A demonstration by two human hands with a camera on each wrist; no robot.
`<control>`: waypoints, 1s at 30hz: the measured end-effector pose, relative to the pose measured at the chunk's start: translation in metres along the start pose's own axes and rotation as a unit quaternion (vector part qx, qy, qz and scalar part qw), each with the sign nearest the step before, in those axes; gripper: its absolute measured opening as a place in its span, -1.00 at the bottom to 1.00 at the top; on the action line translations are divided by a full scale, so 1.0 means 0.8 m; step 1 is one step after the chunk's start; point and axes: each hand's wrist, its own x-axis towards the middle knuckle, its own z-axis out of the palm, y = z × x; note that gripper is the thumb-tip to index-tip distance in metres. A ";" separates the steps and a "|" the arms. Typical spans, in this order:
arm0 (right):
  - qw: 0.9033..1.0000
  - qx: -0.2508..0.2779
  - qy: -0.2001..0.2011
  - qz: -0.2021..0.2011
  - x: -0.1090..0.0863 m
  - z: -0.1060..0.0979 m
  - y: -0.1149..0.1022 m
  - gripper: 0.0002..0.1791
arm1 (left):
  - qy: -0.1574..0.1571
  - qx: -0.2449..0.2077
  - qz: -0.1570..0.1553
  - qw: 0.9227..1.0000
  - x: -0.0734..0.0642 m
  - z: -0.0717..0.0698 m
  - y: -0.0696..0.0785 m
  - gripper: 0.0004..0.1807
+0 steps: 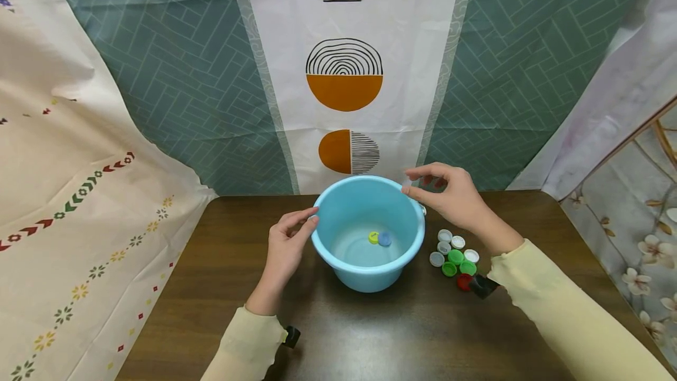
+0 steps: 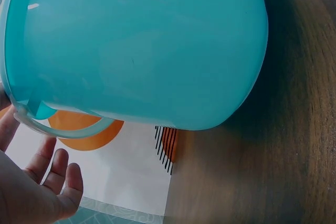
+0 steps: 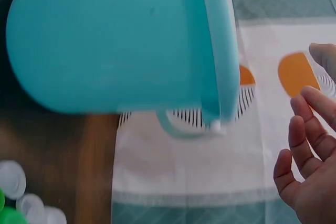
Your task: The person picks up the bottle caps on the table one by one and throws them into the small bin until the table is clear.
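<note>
A light-blue plastic bucket [image 1: 368, 278] stands upright on the table, with a yellow bottle cap [image 1: 374, 237] and a blue bottle cap [image 1: 384, 239] on its floor. At the bucket's left rim, my left hand [image 1: 288, 240] pinches the edge between thumb and fingers; its other fingers are loosely bent beside the handle [image 2: 79, 132] in the left wrist view. Over the far right rim, my right hand [image 1: 446, 193] pinches a translucent whitish bottle cap [image 1: 406, 181] between thumb and fingertips. That cap does not show in the right wrist view, where the fingers [image 3: 312, 124] are beyond the rim.
Right of the bucket lies a group of bottle caps: several whitish ones [image 1: 436, 259], several green ones [image 1: 449, 269] and a red one [image 1: 464, 282]. The brown wooden table [image 1: 370, 340] ends at a patterned curtain [image 1: 344, 93] behind. Cloths hang at both sides.
</note>
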 end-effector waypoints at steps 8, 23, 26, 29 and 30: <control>0.998 -0.038 0.032 0.039 -0.015 -0.032 0.052 -0.63 | 0.010 -0.001 0.005 1.000 0.003 -0.001 -0.025 -0.74; 0.988 -0.087 0.055 0.115 -0.076 -0.065 0.152 -0.61 | 0.008 -0.010 0.011 1.000 0.005 0.001 -0.026 -0.74; 0.986 -0.104 0.050 0.118 -0.089 -0.069 0.170 -0.61 | 0.007 -0.010 0.009 1.000 0.005 0.001 -0.025 -0.73; 0.985 -0.116 0.042 0.119 -0.102 -0.071 0.188 -0.60 | 0.005 -0.012 0.004 1.000 0.004 0.000 -0.019 -0.73; 0.985 -0.118 0.038 0.119 -0.106 -0.071 0.195 -0.60 | 0.004 -0.012 0.003 1.000 0.002 0.000 -0.014 -0.72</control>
